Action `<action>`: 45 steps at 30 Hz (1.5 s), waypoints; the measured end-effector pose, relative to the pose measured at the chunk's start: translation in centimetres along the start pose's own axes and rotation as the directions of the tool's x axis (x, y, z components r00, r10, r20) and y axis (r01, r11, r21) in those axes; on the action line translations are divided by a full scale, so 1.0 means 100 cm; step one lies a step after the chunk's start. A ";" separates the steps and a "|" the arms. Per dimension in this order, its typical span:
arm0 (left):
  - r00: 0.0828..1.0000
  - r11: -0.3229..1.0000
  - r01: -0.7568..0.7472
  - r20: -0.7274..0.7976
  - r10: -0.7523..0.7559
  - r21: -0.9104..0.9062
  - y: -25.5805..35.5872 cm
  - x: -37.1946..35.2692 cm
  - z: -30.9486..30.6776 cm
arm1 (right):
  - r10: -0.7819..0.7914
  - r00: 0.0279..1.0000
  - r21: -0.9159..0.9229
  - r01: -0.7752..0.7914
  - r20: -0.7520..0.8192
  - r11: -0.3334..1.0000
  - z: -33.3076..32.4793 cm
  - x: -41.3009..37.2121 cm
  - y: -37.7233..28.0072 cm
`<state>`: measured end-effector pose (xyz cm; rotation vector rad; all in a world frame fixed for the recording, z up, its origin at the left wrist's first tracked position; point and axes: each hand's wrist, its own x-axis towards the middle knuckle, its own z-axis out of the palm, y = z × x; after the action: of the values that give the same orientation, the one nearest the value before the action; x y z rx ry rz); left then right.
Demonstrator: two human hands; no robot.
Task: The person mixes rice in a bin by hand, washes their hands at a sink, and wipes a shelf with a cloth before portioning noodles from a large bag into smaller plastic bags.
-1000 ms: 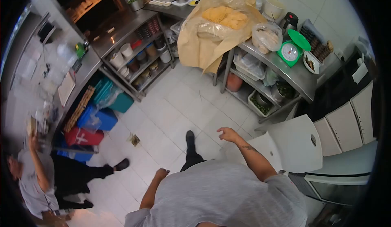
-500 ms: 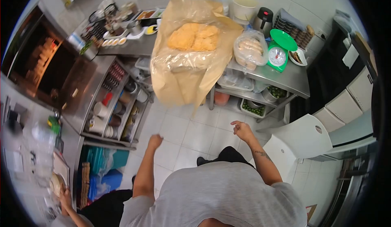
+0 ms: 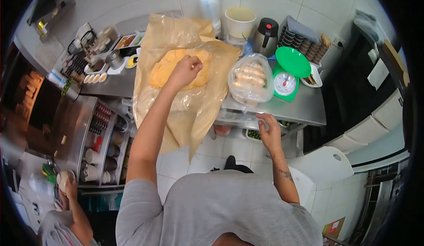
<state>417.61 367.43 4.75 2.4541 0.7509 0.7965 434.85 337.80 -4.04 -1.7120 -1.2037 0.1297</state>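
The left hand (image 3: 187, 69) is curled into a loose fist and rests on the dough (image 3: 164, 73), a yellow mass lying under clear plastic (image 3: 194, 96) on brown paper (image 3: 187, 124). Whether its fingers pinch the plastic cannot be told. The paper hangs over the front of the counter (image 3: 304, 109), below this hand. The right hand (image 3: 268, 132) is spread and holds nothing, its fingertips at the counter's front edge. Just beyond the right hand sits a bag of rolls (image 3: 251, 80), between the two hands, with a green scale (image 3: 287, 76) beside it. Far below the left hand, a co-worker's hand (image 3: 66, 182) holds something round.
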 end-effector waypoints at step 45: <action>0.994 0.990 -0.023 0.107 0.037 -0.136 -0.078 0.092 -0.023 | -0.012 0.962 0.486 0.150 -0.274 0.861 0.040 0.212 -0.037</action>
<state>419.67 379.48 5.73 2.3712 0.6014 0.6944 440.76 356.45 5.71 -1.1729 -0.9375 0.1457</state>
